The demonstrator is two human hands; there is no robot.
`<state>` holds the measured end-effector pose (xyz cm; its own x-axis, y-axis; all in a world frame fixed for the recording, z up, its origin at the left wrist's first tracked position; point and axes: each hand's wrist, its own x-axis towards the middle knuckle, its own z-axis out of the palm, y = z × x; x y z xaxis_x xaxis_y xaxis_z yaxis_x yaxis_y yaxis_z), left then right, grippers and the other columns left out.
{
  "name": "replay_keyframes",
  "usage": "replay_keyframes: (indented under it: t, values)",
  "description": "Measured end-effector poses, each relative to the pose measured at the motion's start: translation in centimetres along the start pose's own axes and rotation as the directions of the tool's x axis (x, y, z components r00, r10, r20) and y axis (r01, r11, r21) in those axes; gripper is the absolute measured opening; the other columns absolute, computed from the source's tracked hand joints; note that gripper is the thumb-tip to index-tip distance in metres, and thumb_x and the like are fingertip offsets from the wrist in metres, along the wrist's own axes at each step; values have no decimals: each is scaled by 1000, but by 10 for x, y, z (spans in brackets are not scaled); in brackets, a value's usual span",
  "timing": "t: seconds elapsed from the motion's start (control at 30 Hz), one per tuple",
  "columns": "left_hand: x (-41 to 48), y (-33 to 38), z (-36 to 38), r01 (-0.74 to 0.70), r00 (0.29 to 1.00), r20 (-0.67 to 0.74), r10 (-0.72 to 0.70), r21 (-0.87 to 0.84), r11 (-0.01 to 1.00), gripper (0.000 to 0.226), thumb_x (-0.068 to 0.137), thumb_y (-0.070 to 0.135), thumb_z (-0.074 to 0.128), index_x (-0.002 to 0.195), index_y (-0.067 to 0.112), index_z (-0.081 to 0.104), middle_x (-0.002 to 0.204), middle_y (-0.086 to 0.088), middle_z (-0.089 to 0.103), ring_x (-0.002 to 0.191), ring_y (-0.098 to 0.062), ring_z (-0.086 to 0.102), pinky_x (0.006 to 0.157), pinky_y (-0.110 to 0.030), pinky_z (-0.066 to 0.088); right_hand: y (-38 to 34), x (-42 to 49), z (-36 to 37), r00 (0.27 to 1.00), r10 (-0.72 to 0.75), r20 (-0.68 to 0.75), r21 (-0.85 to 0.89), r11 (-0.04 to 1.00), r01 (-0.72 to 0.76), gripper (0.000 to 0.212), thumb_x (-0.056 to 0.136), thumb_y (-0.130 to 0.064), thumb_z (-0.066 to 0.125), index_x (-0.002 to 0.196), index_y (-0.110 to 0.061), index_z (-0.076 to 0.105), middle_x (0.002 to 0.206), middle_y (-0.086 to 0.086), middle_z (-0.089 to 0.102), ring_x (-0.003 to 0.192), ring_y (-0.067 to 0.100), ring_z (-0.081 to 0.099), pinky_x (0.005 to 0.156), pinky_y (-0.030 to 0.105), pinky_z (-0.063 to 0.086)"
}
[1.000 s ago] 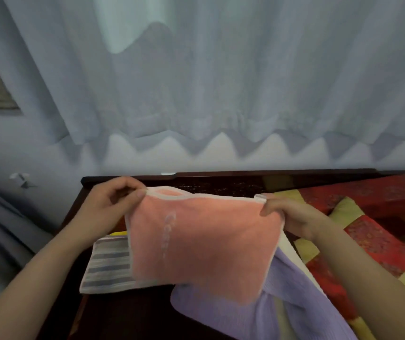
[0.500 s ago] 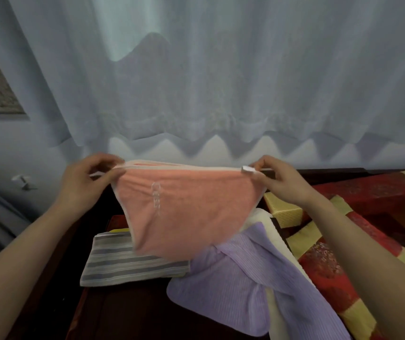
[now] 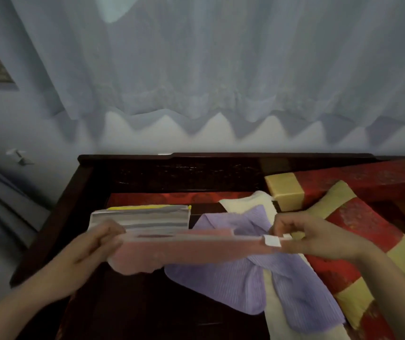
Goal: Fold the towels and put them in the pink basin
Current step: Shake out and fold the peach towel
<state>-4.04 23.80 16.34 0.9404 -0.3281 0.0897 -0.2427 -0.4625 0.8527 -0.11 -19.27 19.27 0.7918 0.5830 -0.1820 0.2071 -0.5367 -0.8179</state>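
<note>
I hold a salmon-pink towel [image 3: 186, 251] stretched level between both hands, low over the dark wooden surface. My left hand [image 3: 91, 251] pinches its left end and my right hand [image 3: 314, 239] pinches its right end beside a white label. A folded grey striped towel [image 3: 142, 218] lies just behind the pink one. A crumpled lilac towel [image 3: 245, 278] lies under and right of it, on top of a cream towel [image 3: 280, 322]. No pink basin is in view.
A dark wooden frame [image 3: 172, 165] borders the surface at the back and left. Red and yellow patterned cushions [image 3: 358, 217] lie to the right. Pale curtains [image 3: 221, 69] hang behind.
Both hands have come down with the pink towel from chest height to just above the surface. The towel now looks flat and short instead of hanging open.
</note>
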Motion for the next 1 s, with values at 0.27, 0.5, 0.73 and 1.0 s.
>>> replay_keyframes:
  t: [0.27,0.5,0.73,1.0]
  values:
    - [-52,-93,95,406,914,117,-389,-248,880,13,89,25,51,83,23,62,68,4,54,66,-11,49,64,-26,41,111,4,91,974,216,-68,228,954,-196,17,76,-34,76,70,-21,67,65,1,54,63,10,49,62,26,39]
    - [-1,-146,120,433,773,-247,-584,-467,771,12,96,20,52,97,20,63,85,-2,69,79,-7,65,75,-27,51,146,86,126,862,284,-419,229,952,-203,21,83,-12,70,68,-21,59,66,-4,56,63,3,49,62,17,40]
    - [43,-188,130,501,641,-509,-574,-289,816,7,90,26,62,91,19,61,91,3,64,89,-17,60,74,-27,45,182,156,143,808,359,-467,45,922,-384,10,85,-15,64,79,-18,57,76,-2,62,71,12,55,69,22,35]
    - [35,-208,118,656,692,-230,-684,-196,729,30,71,14,81,94,17,60,91,2,66,89,-18,63,69,-23,46,194,178,144,866,436,-243,-376,781,-499,50,65,-32,62,114,-25,58,110,1,59,108,23,52,93,41,44]
